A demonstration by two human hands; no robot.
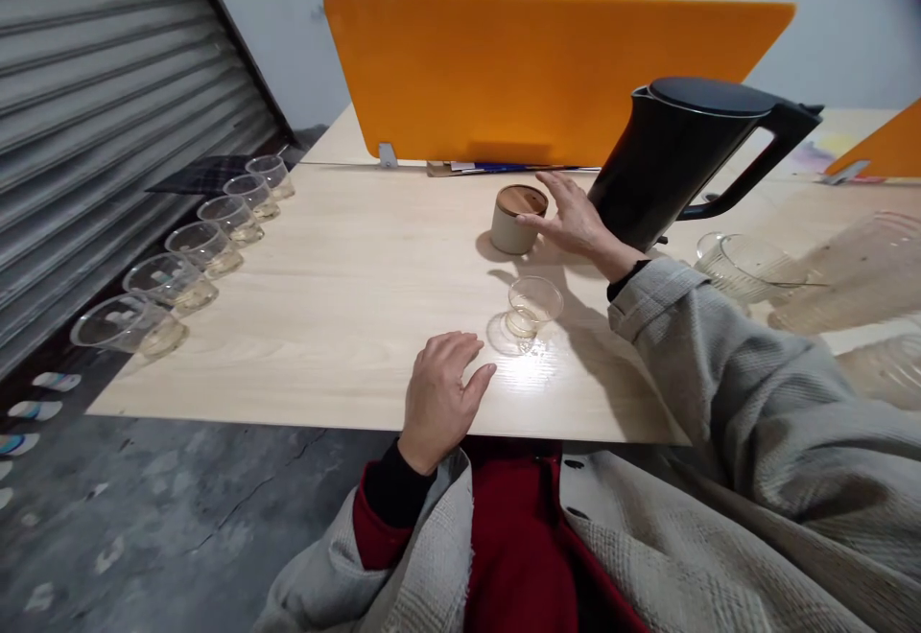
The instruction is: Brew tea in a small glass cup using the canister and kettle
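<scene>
Standing apart — right fingers (559, 184) bracket the canister's (510, 233) right side.

Right hand (572, 218) outstretched, loosely spread; left hand (440, 398) closer in, slightly curved

The canister (509, 235) is beige with a brown lid (521, 199), the kettle (669, 163) black, the divider (504, 67) plain orange.

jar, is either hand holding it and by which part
Left hand holds nothing; right hand is at the jar, but whether it grips can't be told.
</scene>
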